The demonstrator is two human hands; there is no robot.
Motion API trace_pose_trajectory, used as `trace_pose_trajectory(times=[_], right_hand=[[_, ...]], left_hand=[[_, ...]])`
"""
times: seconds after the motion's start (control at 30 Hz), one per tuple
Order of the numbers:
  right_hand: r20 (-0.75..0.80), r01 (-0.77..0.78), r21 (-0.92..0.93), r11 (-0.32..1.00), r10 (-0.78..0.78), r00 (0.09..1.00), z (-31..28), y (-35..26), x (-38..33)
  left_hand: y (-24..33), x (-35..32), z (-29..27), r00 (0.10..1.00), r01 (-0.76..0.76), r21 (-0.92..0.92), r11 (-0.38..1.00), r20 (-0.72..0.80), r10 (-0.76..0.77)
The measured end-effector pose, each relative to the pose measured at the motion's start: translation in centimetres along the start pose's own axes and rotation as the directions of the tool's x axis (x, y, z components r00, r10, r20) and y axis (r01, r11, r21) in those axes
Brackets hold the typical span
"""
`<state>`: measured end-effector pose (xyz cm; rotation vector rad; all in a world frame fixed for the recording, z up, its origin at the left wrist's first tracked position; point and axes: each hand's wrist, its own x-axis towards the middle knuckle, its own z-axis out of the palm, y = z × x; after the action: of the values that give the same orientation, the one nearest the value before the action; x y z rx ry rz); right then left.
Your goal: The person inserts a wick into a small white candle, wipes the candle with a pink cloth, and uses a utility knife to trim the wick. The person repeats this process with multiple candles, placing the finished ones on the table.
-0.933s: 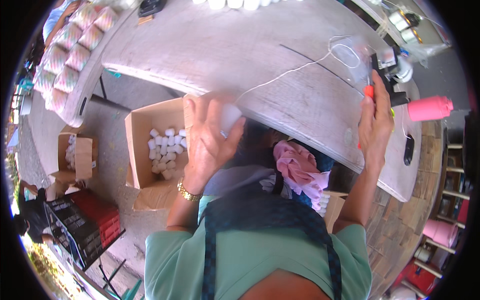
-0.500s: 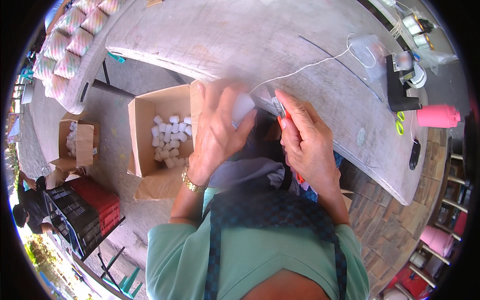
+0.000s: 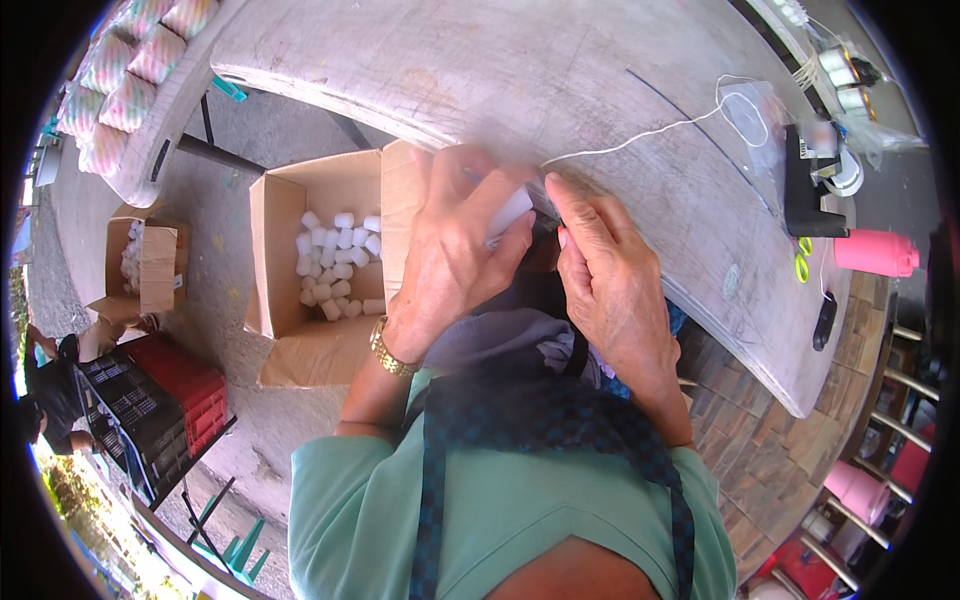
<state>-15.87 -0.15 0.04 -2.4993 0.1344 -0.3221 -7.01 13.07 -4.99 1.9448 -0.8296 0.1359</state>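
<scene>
My left hand (image 3: 445, 240) is closed round a small white roll (image 3: 512, 212), its fingertips blurred by motion. A thin white cord (image 3: 640, 130) runs from beside my fingers across the worktable to the right. Close by, my right hand (image 3: 622, 280) is curled, with thumb and forefinger towards the roll. The orange-handled cutter seen in it half a second ago is now hidden behind the fingers. To the left of my left hand, an open cardboard box (image 3: 275, 230) holds several white rolls (image 3: 338, 258) like this one.
The pale worktable (image 3: 440, 60) spans the far side. On its right are green scissors (image 3: 801, 262), a pink bottle (image 3: 875, 253) and a black stand (image 3: 803, 190). At left are a second box (image 3: 158, 270), stacked crates (image 3: 165, 390), striped packets (image 3: 128, 100) and another person (image 3: 50, 390).
My hands have come closer together, and the left has shifted slightly right with the white roll. My right hand has turned, so the orange handle no longer shows.
</scene>
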Motion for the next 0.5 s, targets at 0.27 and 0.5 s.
trace_pose_trajectory(times=[0.27, 0.5], right_hand=[[-0.011, -0.01, -0.031, 0.999, 0.01, 1.0, 0.3, -0.2, 0.0], [0.005, -0.033, -0.122, 0.992, 0.034, 0.999, 0.9, -0.8, 0.3]], left_hand=[[-0.2, -0.1, 0.2, 1.0, 0.0, -0.026, 1.0, -0.004, -0.001], [-0.3, -0.2, 0.6, 0.994, -0.112, 0.073, 0.991, -0.009, 0.113]])
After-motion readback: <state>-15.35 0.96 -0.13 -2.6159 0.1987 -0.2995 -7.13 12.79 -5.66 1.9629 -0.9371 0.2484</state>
